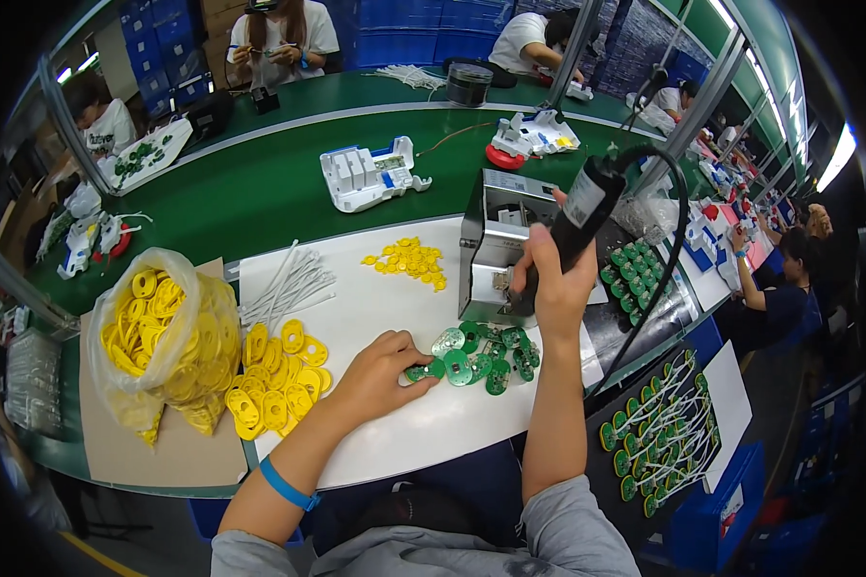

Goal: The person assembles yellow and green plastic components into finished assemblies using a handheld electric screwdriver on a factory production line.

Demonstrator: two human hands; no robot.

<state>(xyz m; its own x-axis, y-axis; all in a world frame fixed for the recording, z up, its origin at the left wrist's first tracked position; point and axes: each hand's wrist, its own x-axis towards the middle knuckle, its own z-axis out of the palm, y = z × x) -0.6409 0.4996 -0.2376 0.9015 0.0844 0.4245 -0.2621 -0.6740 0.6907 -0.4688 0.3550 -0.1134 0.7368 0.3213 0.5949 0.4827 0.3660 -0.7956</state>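
My left hand (380, 377) rests on the white work sheet, its thumb and fingers pinching a small green circuit board (423, 371). A loose pile of similar green boards (459, 365) lies just to its right. My right hand (563, 288) is wrapped round a black electric screwdriver (585, 207), tilted with its cable end up and to the right. The tool's lower end is at the front of a metal box (469, 274) that looks like a screw feeder. My fingers partly hide that end, so I cannot tell whether the tip touches the box.
Left of my hand lie yellow oval parts (274, 389), beside a clear bag (185, 269) full of them. White wires (289, 286) and small yellow pieces (409, 260) lie farther back. The tool's black cable (681, 221) loops down rightward. Wired boards (659, 433) fill a right-hand tray. White housings (368, 178) stand beyond.
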